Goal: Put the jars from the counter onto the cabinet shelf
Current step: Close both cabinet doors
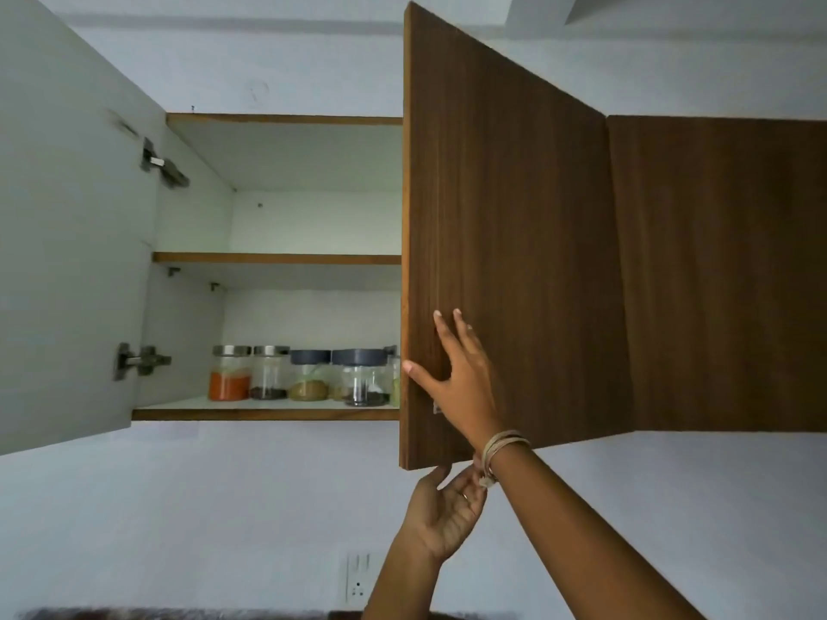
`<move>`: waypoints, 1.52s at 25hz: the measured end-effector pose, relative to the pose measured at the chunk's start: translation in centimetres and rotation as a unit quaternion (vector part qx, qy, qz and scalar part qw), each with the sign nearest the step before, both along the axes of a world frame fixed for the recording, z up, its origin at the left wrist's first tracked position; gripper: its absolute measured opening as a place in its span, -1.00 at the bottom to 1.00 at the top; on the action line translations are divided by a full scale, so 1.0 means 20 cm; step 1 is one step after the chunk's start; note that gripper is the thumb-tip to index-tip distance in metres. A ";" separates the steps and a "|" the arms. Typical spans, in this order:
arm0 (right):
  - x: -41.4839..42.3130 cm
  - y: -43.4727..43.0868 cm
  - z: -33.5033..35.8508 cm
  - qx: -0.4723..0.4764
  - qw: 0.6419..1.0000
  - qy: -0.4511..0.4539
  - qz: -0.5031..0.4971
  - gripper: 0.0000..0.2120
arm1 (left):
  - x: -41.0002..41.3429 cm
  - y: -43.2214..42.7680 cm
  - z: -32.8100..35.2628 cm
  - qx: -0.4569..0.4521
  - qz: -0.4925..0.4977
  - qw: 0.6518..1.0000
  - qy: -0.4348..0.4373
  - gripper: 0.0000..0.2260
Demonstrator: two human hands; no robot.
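Note:
Several glass jars stand in a row on the cabinet's bottom shelf: one with orange powder and a steel lid, one with dark seeds, and two with dark blue lids. A further jar is partly hidden behind the brown right door. My right hand lies flat against that door's outer face near its free edge, fingers spread. My left hand is under the door's lower corner, fingertips touching the bottom edge, holding nothing.
The left door is swung wide open, its white inner face and two hinges showing. The upper shelf holds nothing visible. A closed brown cabinet door is to the right. A wall socket sits below on the wall.

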State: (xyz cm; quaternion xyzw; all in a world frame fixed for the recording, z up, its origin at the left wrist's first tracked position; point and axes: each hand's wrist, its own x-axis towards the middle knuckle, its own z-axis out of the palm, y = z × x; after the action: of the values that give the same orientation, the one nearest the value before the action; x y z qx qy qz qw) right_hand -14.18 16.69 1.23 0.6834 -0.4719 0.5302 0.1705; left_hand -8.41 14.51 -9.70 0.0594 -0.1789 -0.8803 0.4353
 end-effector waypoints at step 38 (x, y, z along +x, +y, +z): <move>0.27 -0.70 -0.08 0.162 0.915 0.205 -0.307 -0.44 | 0.71 -0.62 0.09 -0.117 0.223 0.954 -0.164 -0.45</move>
State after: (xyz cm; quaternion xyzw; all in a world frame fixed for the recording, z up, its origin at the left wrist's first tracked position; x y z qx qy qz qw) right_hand -8.84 2.64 -0.46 0.6171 -0.6925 0.2164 0.3045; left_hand 5.80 2.13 -7.84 0.1905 -0.3316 -0.7120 0.5889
